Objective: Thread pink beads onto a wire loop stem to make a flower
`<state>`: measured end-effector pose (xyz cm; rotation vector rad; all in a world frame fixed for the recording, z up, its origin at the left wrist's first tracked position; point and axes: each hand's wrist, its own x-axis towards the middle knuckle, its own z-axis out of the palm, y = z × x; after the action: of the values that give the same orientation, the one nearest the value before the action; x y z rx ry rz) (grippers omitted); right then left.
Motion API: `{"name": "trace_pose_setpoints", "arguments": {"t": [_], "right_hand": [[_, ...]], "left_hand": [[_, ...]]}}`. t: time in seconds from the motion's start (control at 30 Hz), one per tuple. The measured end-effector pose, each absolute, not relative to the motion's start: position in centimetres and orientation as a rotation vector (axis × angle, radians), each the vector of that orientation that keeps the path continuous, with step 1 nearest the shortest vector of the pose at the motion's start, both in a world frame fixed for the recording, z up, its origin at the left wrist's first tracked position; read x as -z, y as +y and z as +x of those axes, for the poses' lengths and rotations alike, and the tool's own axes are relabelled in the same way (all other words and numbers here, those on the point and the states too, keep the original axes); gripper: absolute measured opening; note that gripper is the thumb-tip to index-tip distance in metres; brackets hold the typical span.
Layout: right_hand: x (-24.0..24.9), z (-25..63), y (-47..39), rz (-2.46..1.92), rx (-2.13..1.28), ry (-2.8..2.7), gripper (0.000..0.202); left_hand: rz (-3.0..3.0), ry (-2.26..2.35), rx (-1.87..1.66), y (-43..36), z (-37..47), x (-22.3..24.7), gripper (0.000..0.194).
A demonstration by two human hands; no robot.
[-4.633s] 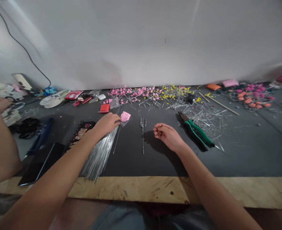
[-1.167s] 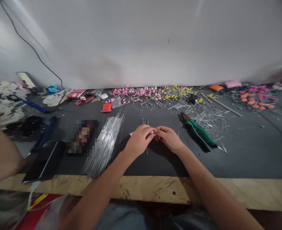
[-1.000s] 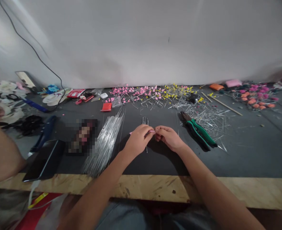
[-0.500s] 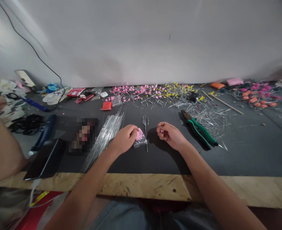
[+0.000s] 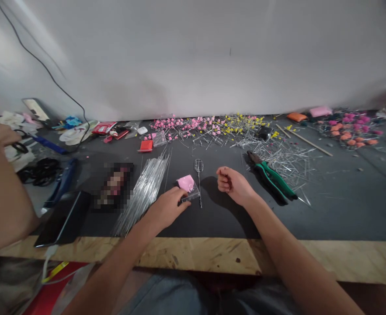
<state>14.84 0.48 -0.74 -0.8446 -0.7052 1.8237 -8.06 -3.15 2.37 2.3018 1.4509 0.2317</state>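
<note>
My left hand (image 5: 170, 204) reaches over the plastic bag end of a pink clay packet (image 5: 186, 183), fingertips touching the bag, thumb stretched apart from the fingers. The packet lies on the dark tabletop. Just right of it is a wire piece with a small oval cage head (image 5: 199, 165) and a thin, twisted stem. Over the table to its right, my right hand (image 5: 231, 183) is closed, fingers curled in. A bit of pink clay showed at its fingertips a moment ago; the curled fingers now hide it.
Straight wires (image 5: 145, 192) lie bundled at left, near a dark phone (image 5: 63, 218). Green-handled pliers (image 5: 274, 179) rest at right beside scattered wires (image 5: 291, 162). Pink- and yellow-tipped wires (image 5: 193, 126) line the wall. Another person's arm (image 5: 5, 188) enters at far left.
My left hand has let go of the pink clay, moved down and left, and spread its fingers at the bag. My right hand has turned slightly, with fingers curled further in.
</note>
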Motion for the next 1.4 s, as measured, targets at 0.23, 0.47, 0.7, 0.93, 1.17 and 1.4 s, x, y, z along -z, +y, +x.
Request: {"name": "trace_pose_setpoints", "arguments": {"t": [0.23, 0.47, 0.7, 0.93, 1.17, 1.4], "right_hand": [[0.6, 14.7, 0.3, -0.864, -1.794, -0.768, 0.009], [0.5, 14.5, 0.1, -0.849, -1.802, -0.853, 0.014], [0.2, 13.4, -1.0, -0.844, -1.840, -1.176, 0.030], [-0.5, 13.7, -1.0, -0.827, -1.858, -1.047, 0.033], [-0.5, 14.7, -0.3, -0.944, -1.753, -1.020, 0.024], [0.1, 14.3, -0.4, -1.002, -1.804, -1.053, 0.026]], "left_hand": [[2.328, 1.466, -0.280, -2.7, -7.7, -2.0, 0.016], [2.304, 1.412, -0.257, -1.7, -8.1, -2.6, 0.024], [2.081, 1.543, -0.623, -2.8, -4.6, -4.9, 0.021], [1.748, 1.369, -0.771, -2.3, -0.7, -4.6, 0.022], [1.576, 1.182, -0.805, -0.4, 0.6, -2.9, 0.024], [1.351, 0.867, -0.526, 0.5, -1.3, -2.2, 0.029]]}}
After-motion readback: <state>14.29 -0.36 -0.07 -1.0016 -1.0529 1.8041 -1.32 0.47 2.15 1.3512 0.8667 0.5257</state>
